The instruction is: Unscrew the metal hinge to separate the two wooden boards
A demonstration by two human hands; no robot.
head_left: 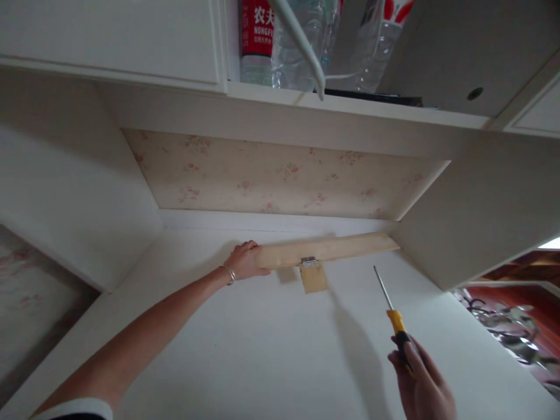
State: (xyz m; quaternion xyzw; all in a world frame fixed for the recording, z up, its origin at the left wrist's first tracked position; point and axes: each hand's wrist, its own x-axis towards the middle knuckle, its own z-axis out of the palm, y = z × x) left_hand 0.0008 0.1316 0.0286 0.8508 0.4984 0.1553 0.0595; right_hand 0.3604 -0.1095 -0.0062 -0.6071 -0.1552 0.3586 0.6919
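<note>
One wooden strip [350, 248], pale and long, at the far side of the white table [262, 350], its right end near the side panel [485, 198]; whether it lay flat or was raised a little could not be told. One metal hinge [308, 261], set at the strip's near edge, about midway along. One small wooden block [314, 279], hanging from the hinge's other side and pointing toward you. One left hand [247, 260], yours, bracelet [230, 275] at the wrist, closed around the strip's left end. One right hand [424, 379], yours, fingers wrapped about the handle of a yellow-and-black screwdriver [395, 319], its tip pointing away from you, to the right of the hinge and apart from it. Condition of the work: strip, hinge and block appeared joined as one piece, so the fitting looked well advanced; the screws were too small to count, and you could not be credited with the last of them. Left over, by judgement: perhaps some tightening or a check of the hinge, since the screwdriver was in your grip but touched no screw. Overhead: one shelf [371, 111], bearing a red-labelled bottle [256, 29] and several clear ones.
</note>
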